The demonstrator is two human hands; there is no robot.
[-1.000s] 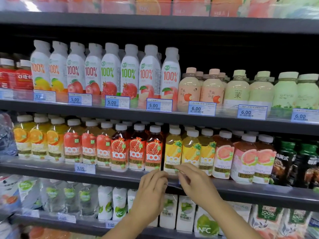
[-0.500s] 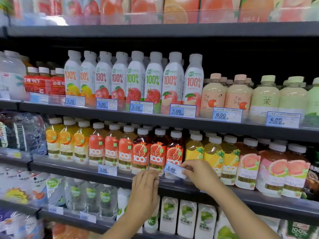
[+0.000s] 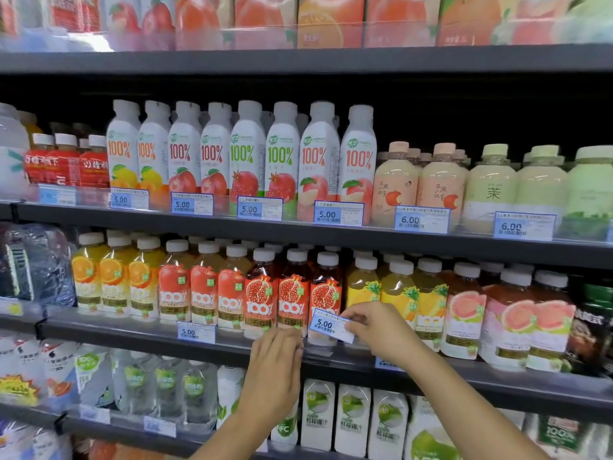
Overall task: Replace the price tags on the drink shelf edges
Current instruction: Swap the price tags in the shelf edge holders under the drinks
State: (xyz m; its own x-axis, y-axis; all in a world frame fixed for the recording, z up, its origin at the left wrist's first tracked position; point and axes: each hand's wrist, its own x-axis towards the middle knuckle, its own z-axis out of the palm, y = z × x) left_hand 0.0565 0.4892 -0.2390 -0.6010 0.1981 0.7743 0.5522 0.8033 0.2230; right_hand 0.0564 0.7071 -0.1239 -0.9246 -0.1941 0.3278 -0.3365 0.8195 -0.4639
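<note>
drink shelf edge (image 3: 99, 327) | right hand (image 3: 381, 330) pinches 5.00 price tag (image 3: 331, 325) | left hand (image 3: 273, 370) at edge, fingertips hidden, grip unclear

Right hand (image 3: 378, 330) pinches price tag (image 3: 328, 325) before bottles (image 3: 292, 293).

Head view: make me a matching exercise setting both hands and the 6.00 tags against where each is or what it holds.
Things:
1. right hand
2. left hand
3. 6.00 tags

Places or states:
a. on the front of the white-bottle shelf
b. pinching a 5.00 tag
c. touching the shelf edge under the pomegranate bottles

Pairs: 1-b, 2-c, 3-a.
</note>
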